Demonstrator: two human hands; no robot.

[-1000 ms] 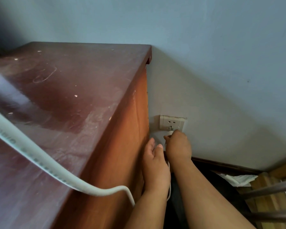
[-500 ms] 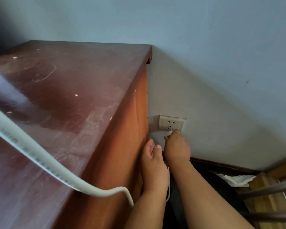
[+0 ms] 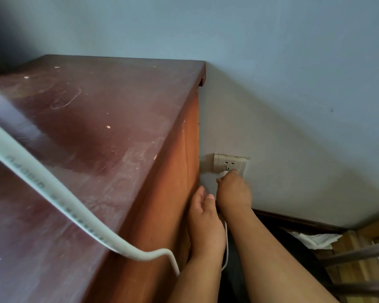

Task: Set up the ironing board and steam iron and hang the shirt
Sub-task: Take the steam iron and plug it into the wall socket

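A white wall socket (image 3: pixel 230 163) sits low on the blue wall, just right of a dark wooden cabinet (image 3: pixel 92 138). My right hand (image 3: pixel 233 190) grips a white plug (image 3: pixel 224 173) and holds it against the socket's lower holes. My left hand (image 3: pixel 205 221) lies just below and left of it, fingers fairly straight, beside the cabinet's side; the thin white cord (image 3: pixel 225 248) runs down between the two hands. A thick white cord (image 3: pixel 59 200) crosses over the cabinet top from the left edge and drops behind my left forearm. No iron, board or shirt is in view.
A dark skirting board (image 3: pixel 298 221) runs along the wall's base. A crumpled white paper (image 3: pixel 315 239) lies at the lower right beside wooden slats and dark rails (image 3: pixel 359 252). The gap between cabinet and wall is narrow.
My right hand has moved the plug up a little, from just below the socket onto its lower holes. The left hand and thick cord have barely shifted.
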